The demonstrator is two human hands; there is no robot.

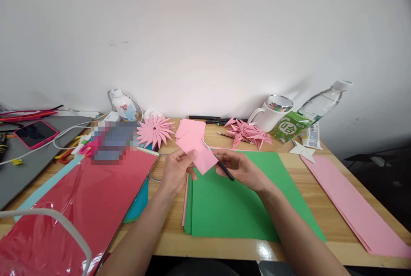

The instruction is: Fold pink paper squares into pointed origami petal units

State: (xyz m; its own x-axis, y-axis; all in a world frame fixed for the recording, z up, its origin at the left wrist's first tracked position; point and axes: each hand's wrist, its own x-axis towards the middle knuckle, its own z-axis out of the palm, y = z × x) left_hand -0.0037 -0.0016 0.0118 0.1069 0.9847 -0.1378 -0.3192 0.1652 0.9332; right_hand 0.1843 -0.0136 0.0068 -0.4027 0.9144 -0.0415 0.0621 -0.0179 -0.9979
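My left hand [177, 169] pinches a pink paper piece [199, 156] by its left side, thumb on top. The paper is held tilted, above the stack of green sheets [244, 199]. In my right hand [239, 167] is a black-handled craft knife [225, 170], its thin metal blade lying against the upper right edge of the pink piece. Part of the knife is covered by my fingers. Just behind, more pink paper squares [192, 128] lie on the table.
A pink folded-paper pinwheel [154, 129] stands at the back left, near a white bottle [124, 105]. Folded pink paper pieces [247, 132], a white mug [272, 113], a green carton [290, 126] and a leaning water bottle [323, 102] are at the back right. Pink strips [353, 203] lie right, a red sheet pack [73, 207] left.
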